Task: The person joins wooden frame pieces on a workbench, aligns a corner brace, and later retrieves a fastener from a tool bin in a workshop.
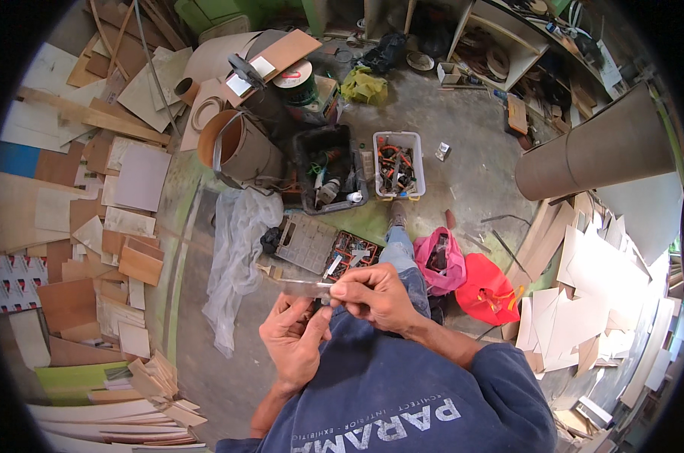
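Workshop floor, metal strip (303,286) pinched between left hand (295,338), right hand (372,296)

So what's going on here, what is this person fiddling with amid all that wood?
A person in a blue shirt sits on a workshop floor, looking down at their own hands. The right hand pinches a thin flat metal strip at one end, while the left hand is curled just beneath it, fingers up against it. In front of them lie an open parts organiser, a black toolbox and a white crate of tools. Plywood offcuts are piled to the left.
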Motion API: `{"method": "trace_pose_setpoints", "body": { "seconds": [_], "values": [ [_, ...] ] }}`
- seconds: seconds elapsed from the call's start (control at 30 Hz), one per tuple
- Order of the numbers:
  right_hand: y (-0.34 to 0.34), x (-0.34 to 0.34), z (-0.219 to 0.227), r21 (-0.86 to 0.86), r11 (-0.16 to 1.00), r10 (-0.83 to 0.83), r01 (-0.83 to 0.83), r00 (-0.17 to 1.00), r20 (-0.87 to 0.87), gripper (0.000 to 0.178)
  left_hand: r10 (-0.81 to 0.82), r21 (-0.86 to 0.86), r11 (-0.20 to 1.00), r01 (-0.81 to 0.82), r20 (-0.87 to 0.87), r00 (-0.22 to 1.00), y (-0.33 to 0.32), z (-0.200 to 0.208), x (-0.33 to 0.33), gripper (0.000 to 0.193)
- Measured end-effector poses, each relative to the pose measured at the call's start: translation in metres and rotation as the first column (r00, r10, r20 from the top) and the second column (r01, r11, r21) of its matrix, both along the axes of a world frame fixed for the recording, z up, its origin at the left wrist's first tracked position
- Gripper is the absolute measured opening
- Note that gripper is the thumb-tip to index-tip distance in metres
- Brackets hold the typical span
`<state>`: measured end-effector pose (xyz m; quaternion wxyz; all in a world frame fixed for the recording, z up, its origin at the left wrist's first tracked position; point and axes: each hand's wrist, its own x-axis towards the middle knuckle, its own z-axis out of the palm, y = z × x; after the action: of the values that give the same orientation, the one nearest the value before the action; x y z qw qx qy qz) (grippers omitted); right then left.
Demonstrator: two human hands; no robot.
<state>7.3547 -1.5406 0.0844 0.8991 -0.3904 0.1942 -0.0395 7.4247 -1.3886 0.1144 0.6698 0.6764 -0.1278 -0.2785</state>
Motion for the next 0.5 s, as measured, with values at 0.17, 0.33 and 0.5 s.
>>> {"method": "trace_pose_setpoints", "body": {
  "seconds": [0.17,0.33,0.5],
  "values": [
    [0.003,0.002,-0.009,-0.036,0.999,-0.02,0.019,1.0,-0.008,0.023,-0.02,0.034,0.999,0.02,0.007,1.0,0.001,0.002,0.0,0.032],
    [-0.021,0.004,-0.038,0.201,0.91,-0.355,0.363,0.932,-0.074,0.023,0.017,-0.009,1.0,-0.017,0.054,0.998,-0.001,0.005,-0.002,0.033],
    [-0.003,-0.002,-0.004,0.064,0.998,-0.023,0.025,1.0,-0.019,0.025,0.011,0.002,1.0,-0.011,0.003,1.0,-0.001,0.002,-0.002,0.028]
  ]
}}
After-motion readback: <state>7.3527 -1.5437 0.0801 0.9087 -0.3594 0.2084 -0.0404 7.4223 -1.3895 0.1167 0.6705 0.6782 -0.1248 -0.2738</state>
